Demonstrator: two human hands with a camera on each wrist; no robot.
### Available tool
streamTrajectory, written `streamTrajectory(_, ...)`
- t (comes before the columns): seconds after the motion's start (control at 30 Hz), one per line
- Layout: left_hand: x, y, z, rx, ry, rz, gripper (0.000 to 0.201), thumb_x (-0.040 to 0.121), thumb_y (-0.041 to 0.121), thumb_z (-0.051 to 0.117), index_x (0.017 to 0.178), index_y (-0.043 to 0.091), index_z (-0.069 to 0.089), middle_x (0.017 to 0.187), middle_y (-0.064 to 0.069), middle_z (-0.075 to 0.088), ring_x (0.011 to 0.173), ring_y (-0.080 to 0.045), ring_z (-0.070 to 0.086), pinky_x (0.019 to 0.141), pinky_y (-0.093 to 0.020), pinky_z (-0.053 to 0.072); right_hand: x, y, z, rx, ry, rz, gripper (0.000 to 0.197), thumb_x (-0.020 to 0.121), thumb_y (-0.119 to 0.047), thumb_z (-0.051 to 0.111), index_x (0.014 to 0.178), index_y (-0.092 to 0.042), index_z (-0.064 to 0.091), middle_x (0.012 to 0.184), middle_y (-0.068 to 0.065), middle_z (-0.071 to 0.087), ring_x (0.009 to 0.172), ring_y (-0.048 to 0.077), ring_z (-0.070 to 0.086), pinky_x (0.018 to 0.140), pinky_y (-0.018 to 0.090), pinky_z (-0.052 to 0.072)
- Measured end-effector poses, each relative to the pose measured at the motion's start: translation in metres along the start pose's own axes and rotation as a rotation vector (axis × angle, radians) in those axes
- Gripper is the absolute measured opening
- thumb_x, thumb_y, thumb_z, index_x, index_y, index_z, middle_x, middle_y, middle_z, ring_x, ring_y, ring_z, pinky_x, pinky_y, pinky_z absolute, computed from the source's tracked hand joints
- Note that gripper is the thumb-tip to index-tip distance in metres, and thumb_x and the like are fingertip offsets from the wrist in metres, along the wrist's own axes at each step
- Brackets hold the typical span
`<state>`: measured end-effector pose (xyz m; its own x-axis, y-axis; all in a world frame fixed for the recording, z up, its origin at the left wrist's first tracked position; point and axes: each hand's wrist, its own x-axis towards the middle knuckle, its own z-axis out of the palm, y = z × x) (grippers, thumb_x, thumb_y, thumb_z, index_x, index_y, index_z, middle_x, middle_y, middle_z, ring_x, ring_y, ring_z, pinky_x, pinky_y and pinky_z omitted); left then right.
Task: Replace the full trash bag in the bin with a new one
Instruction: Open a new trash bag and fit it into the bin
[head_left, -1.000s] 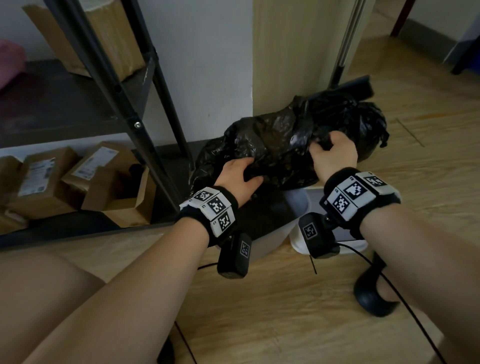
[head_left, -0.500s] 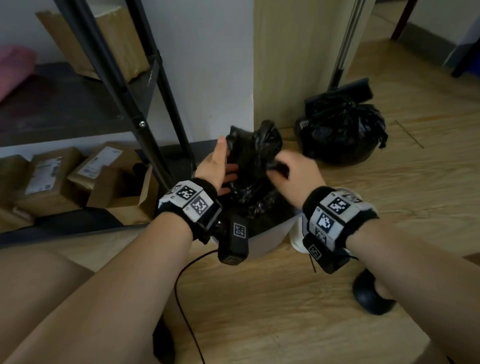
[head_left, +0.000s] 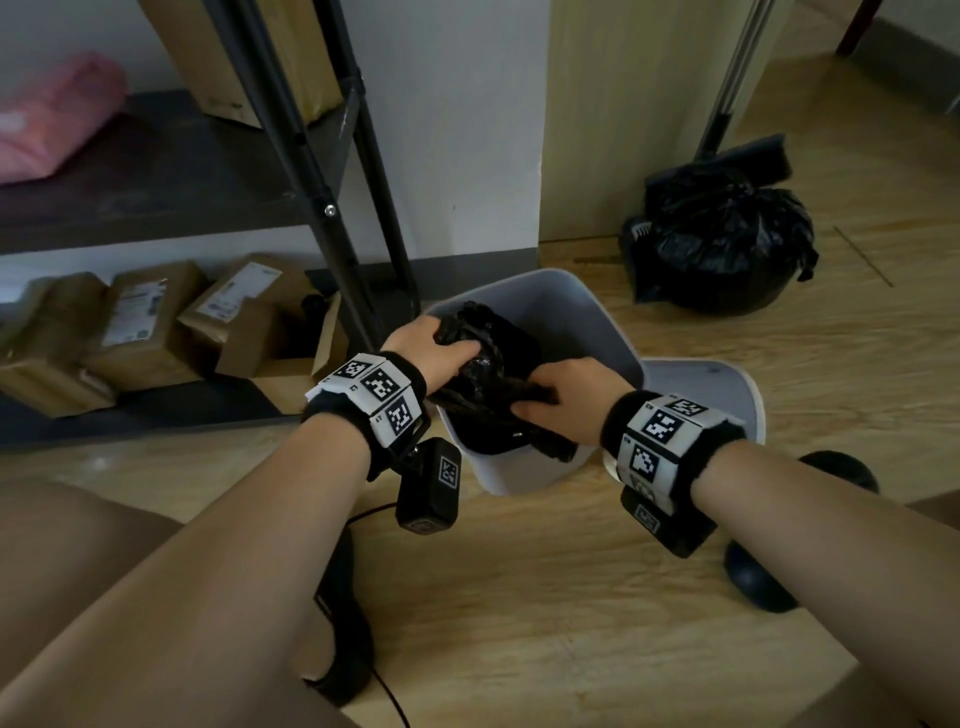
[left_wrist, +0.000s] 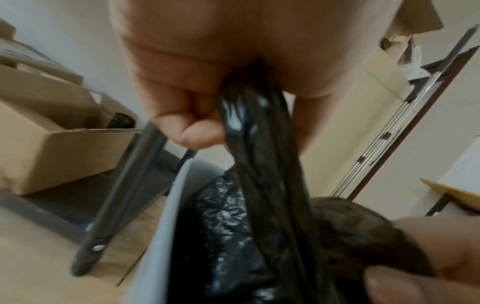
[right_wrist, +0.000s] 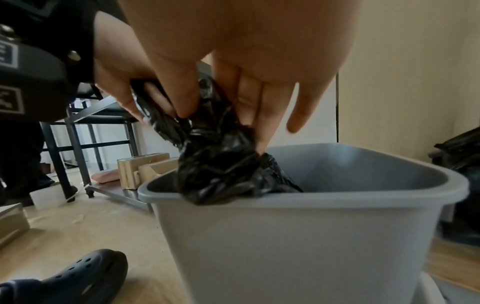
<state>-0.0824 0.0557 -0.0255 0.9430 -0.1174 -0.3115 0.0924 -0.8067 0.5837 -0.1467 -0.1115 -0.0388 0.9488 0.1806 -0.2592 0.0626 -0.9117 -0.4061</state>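
Observation:
A grey plastic bin (head_left: 587, 317) (right_wrist: 298, 236) stands on the wooden floor. A crumpled new black bag (head_left: 498, 364) (right_wrist: 215, 160) (left_wrist: 259, 185) hangs into its mouth. My left hand (head_left: 431, 345) (left_wrist: 207, 115) grips the bunched upper end of the bag at the bin's left rim. My right hand (head_left: 561, 392) (right_wrist: 207, 107) pinches another bunch of the same bag over the near rim. The full, tied black bag (head_left: 727, 244) sits on the floor at the back right, apart from the bin.
The bin's grey lid (head_left: 727, 395) lies flat on the floor to the right of the bin. A black metal shelf frame (head_left: 322, 171) with cardboard boxes (head_left: 140, 322) stands at the left. A dustpan and broom handle (head_left: 727, 93) lean behind the full bag. A dark shoe (right_wrist: 78, 273) rests near the bin.
The big spread bag of a second ago has been gathered into a bunch. Both hands have brought it down from above the bin into the bin's mouth.

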Motion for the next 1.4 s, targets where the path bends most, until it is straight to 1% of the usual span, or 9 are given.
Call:
streamTrajectory(0.1,-0.003,-0.012,-0.001,-0.009,-0.051,-0.008,0.032,0.088,0.045,0.055,0.099,0.015,0.061,0.077,0.005,0.058,0.075,-0.014,0.056,0.061,-0.021,0.04,0.0,-0.005,0.007,0.109,-0.101,0.029,0.029,0.09,-0.037,0.055,0.062,-0.03,0.049,0.068,-0.009,0.053,0.08,0.019,0.058,0.071,0.027,0.04)
streamTrajectory(0.2,-0.006,-0.016,-0.005,0.011,-0.005,-0.042,0.026,0.094,0.033,0.049,0.084,0.012,0.059,0.066,0.004,0.051,0.072,-0.016,0.052,0.061,-0.025,0.038,0.004,-0.007,0.008,0.227,0.022,0.102,0.026,0.093,-0.031,0.05,0.087,-0.011,0.066,0.089,0.009,0.067,0.093,0.027,0.062,0.077,0.03,0.044)
streamTrajectory(0.37,-0.004,-0.028,-0.008,-0.159,0.04,-0.167,0.022,0.094,0.015,0.042,0.09,0.005,0.062,0.098,-0.019,0.067,0.098,-0.037,0.063,0.09,-0.045,0.052,0.015,0.012,-0.001,0.368,0.239,0.287,0.029,0.094,-0.022,0.046,0.098,-0.004,0.067,0.107,0.017,0.067,0.103,0.033,0.06,0.08,0.03,0.04)
streamTrajectory(0.53,-0.005,-0.026,-0.001,-0.454,-0.01,-0.247,0.008,0.09,0.017,0.05,0.087,0.01,0.052,0.099,-0.018,0.063,0.094,-0.037,0.065,0.086,-0.053,0.055,0.015,0.011,-0.002,0.483,0.168,0.25,0.025,0.094,-0.021,0.047,0.094,-0.003,0.064,0.097,0.016,0.062,0.094,0.027,0.056,0.076,0.027,0.034)
streamTrajectory(0.67,-0.008,-0.022,0.004,-0.739,-0.196,-0.38,0.067,0.066,0.05,0.072,0.119,0.013,0.054,0.108,-0.013,0.068,0.095,-0.033,0.068,0.084,-0.055,0.054,0.011,-0.007,0.002,0.635,0.073,0.226,0.032,0.096,-0.023,0.043,0.105,-0.002,0.065,0.104,0.012,0.063,0.104,0.026,0.057,0.085,0.03,0.039)
streamTrajectory(0.87,-0.008,-0.028,0.009,-0.331,-0.133,-0.174,0.029,0.071,0.027,0.075,0.095,0.015,0.064,0.101,-0.015,0.07,0.096,-0.032,0.068,0.09,-0.044,0.054,-0.004,-0.039,0.016,0.745,-0.312,0.192,0.016,0.088,-0.039,0.057,0.088,-0.025,0.064,0.083,-0.003,0.065,0.074,0.011,0.06,0.069,0.022,0.047)
streamTrajectory(1.13,-0.013,-0.024,-0.01,0.108,0.066,0.082,0.022,0.093,0.012,0.043,0.104,0.008,0.062,0.104,-0.014,0.061,0.107,-0.031,0.058,0.081,-0.029,0.041,0.018,-0.011,0.02,0.506,0.116,0.312,0.027,0.092,-0.024,0.051,0.101,-0.007,0.07,0.104,0.015,0.07,0.102,0.03,0.062,0.092,0.036,0.049)
streamTrajectory(1.23,-0.017,-0.014,-0.019,0.33,0.198,0.239,0.026,0.092,0.014,0.043,0.107,0.01,0.065,0.121,-0.012,0.053,0.113,-0.029,0.052,0.097,-0.033,0.04,0.026,-0.001,0.004,0.407,0.077,0.309,0.026,0.092,-0.02,0.052,0.109,-0.01,0.069,0.115,0.013,0.068,0.111,0.03,0.06,0.1,0.039,0.046)
streamTrajectory(1.4,-0.017,-0.007,-0.019,0.042,0.176,0.218,0.018,0.09,0.007,0.042,0.082,0.004,0.058,0.09,-0.01,0.063,0.087,-0.025,0.063,0.079,-0.032,0.051,0.029,0.011,0.009,0.189,-0.122,0.311,0.029,0.093,-0.02,0.05,0.115,-0.011,0.067,0.123,0.012,0.064,0.117,0.028,0.055,0.099,0.033,0.041)
